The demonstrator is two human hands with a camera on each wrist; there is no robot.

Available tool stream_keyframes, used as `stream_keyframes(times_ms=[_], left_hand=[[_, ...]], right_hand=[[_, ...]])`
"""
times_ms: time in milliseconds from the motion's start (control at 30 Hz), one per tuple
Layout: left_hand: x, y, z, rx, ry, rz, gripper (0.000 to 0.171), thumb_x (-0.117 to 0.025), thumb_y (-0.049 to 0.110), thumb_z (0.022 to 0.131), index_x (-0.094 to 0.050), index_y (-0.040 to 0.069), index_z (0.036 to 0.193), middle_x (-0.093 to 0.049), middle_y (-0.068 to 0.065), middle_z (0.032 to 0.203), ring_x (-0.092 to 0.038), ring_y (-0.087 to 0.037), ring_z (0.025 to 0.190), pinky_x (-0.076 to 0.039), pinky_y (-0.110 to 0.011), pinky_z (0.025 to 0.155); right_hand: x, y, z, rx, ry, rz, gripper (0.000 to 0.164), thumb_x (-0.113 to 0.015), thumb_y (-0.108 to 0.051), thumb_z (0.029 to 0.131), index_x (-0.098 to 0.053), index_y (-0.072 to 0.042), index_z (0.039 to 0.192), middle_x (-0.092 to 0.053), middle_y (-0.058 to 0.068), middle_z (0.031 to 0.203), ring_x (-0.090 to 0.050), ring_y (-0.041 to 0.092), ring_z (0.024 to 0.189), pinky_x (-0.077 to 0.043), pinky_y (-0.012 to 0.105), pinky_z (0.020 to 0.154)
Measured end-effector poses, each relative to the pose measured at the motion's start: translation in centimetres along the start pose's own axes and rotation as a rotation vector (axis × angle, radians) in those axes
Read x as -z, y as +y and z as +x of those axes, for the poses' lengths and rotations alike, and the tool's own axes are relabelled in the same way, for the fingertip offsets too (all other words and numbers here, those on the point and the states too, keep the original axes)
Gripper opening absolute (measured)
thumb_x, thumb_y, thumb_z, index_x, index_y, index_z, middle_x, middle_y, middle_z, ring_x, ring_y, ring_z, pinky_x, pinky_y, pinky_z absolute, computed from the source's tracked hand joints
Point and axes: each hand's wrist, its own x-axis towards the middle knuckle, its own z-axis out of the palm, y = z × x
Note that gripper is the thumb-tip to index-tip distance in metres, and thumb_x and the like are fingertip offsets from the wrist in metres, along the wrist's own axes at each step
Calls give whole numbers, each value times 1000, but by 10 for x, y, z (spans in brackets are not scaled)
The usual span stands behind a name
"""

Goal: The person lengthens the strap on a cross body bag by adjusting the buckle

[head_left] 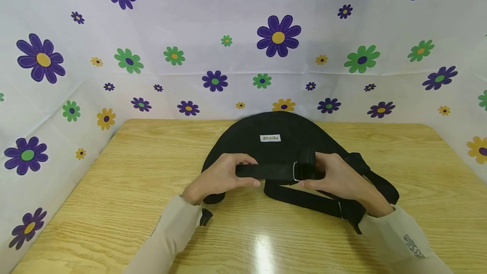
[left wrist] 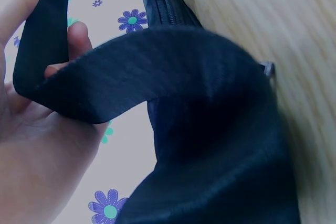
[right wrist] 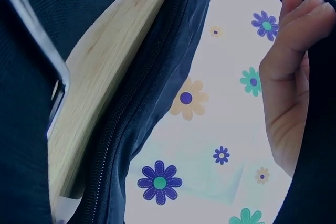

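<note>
A black half-round bag (head_left: 243,141) with a small white label (head_left: 270,138) lies on the table, its curved edge away from me. In front of it my left hand (head_left: 218,176) grips a black webbing strap (head_left: 272,171) between thumb and fingers. My right hand (head_left: 340,176) holds the same strap by a metal slider (head_left: 294,171), where the webbing doubles into a loop (head_left: 306,155). The left wrist view shows the strap (left wrist: 157,56) bending across the left palm. Along the bag's edge runs a zipper (right wrist: 126,108) in the right wrist view.
Another strap length (head_left: 304,197) with a second metal slider (head_left: 340,210) hangs below the right hand. A black end piece (head_left: 206,217) pokes out by the left sleeve. The wooden table (head_left: 152,147) meets a flower-printed cloth (head_left: 213,24) at its back and sides.
</note>
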Motion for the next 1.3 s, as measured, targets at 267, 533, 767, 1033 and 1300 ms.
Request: stream_keyframes(times_ms=[267, 533, 767, 1033, 1300], left_hand=[[2, -3, -2, -9, 1, 4, 37, -82, 22, 88, -70, 2, 118, -69, -4, 110, -60, -16, 97, -51, -31, 88], [4, -7, -6, -5, 5, 14, 38, -82, 22, 88, -70, 2, 119, -69, -6, 114, -62, -20, 103, -50, -36, 93], [8, -11, -11, -18, 9, 33, 37, -83, 21, 88, -70, 2, 117, -69, -6, 111, -61, -19, 99, -51, -35, 90], [16, -13, -19, 11, -11, 14, 38, -80, 20, 90, -68, 1, 121, -68, -8, 117, -60, -21, 103, -50, -38, 93], [20, -14, -22, 24, -26, -7, 38, -80, 20, 91, -68, 1, 122, -67, -6, 113, -59, -18, 96, -51, -34, 87]], right_hand=[[1, 2, -2, -9, 12, -1, 36, -82, -8, 84, -63, 6, 111, -71, 4, 95, -60, 13, 75, -49, 27, 64], [4, 4, -3, -29, 2, -17, 37, -82, -11, 84, -63, 6, 110, -71, 3, 92, -61, 14, 74, -50, 28, 64], [7, 5, -8, -21, 13, -56, 34, -83, -12, 83, -64, 2, 108, -71, 1, 92, -63, 12, 76, -50, 28, 66], [11, 6, -12, -50, 9, -88, 31, -83, -13, 83, -63, -1, 104, -67, -5, 82, -60, 11, 69, -47, 28, 65], [14, 8, -14, -57, -12, -103, 37, -81, -12, 83, -63, 2, 112, -70, -4, 84, -62, 10, 69, -49, 28, 67]])
